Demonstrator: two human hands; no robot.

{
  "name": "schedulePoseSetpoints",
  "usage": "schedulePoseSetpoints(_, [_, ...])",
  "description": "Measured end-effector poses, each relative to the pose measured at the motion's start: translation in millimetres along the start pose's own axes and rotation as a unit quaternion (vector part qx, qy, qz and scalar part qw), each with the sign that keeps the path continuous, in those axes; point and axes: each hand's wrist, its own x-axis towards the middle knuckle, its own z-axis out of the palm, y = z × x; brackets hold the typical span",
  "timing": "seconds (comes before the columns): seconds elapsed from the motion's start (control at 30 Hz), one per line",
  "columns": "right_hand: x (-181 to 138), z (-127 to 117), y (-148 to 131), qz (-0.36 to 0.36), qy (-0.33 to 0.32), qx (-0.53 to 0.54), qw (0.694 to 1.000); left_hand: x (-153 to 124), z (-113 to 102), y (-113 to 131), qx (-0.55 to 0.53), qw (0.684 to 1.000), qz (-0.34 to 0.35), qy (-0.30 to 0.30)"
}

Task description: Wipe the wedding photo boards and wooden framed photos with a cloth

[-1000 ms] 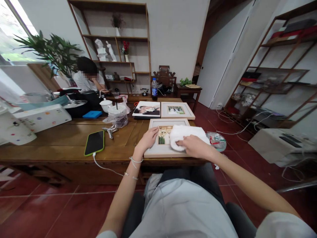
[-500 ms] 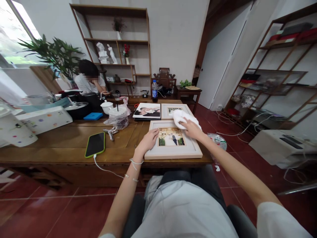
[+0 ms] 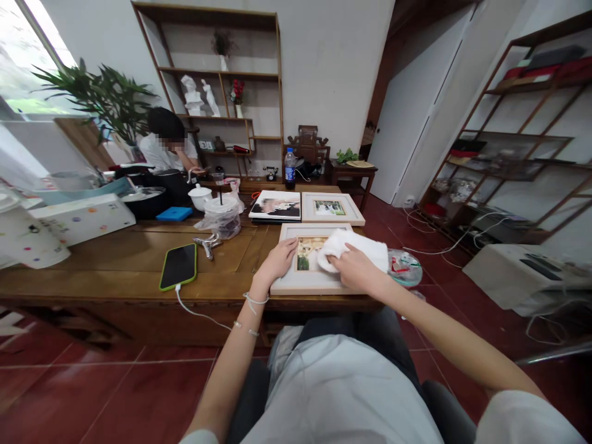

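Observation:
A light picture frame (image 3: 287,280) with a printed photo of people lies flat on the wooden table at its near edge. My left hand (image 3: 279,259) rests on the frame's left side, fingers stretched out over the border beside the photo. A white towel (image 3: 365,248) is bunched in my right hand (image 3: 355,269), whose fingers press it onto the frame. The towel covers the right part of the photo and much of the right border. Just behind lies a second framed photo (image 3: 329,208), with a photo album (image 3: 276,205) to its left.
On the table (image 3: 134,262) are a charging phone (image 3: 179,266), a shiny metal piece (image 3: 209,245), a bagged drink cup (image 3: 222,216), a blue box (image 3: 174,213) and a bottle (image 3: 290,169). A person (image 3: 164,145) sits across at left. A plastic bag (image 3: 406,267) hangs at right.
My right hand has brought the towel nearer to me, from the frame's far edge onto its middle and right side. The rear frame is uncovered now. My left hand stays put.

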Motion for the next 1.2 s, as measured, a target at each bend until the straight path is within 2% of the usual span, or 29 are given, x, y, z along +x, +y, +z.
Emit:
schedulePoseSetpoints(0.13, [-28,-17,-24,-0.016,-0.013,0.011,1.0,0,1,-1,0.001,1.0,-0.001,0.001])
schedulePoseSetpoints(0.27, [-28,-12,-12,0.005,-0.012,0.034,0.999,0,1,-1,0.005,1.0,0.002,0.003])
schedulePoseSetpoints(0.4, [-2,19,24,0.011,0.043,0.058,0.997,0,1,-1,0.008,1.0,0.0,0.0])
schedulePoseSetpoints(0.53, [37,47,65,-0.03,0.09,0.065,0.993,0,0,-2,0.016,1.0,0.002,-0.003])
schedulePoseSetpoints(0.67, [70,54,87,0.003,0.117,0.072,0.991,0,-1,-3,0.019,1.0,-0.007,-0.008])
schedulePoseSetpoints(0.8, [80,50,84,0.016,0.11,0.061,0.992,0,-1,-5,0.017,1.0,-0.009,-0.014])
schedulePoseSetpoints(0.93, [58,43,68,-0.005,0.094,0.065,0.993,1,1,-5,0.011,1.0,-0.007,-0.013])
schedulePoseSetpoints(1.2, [-28,2,25,-0.054,-0.001,0.141,0.988,1,3,-2,0.016,1.0,-0.011,-0.003])
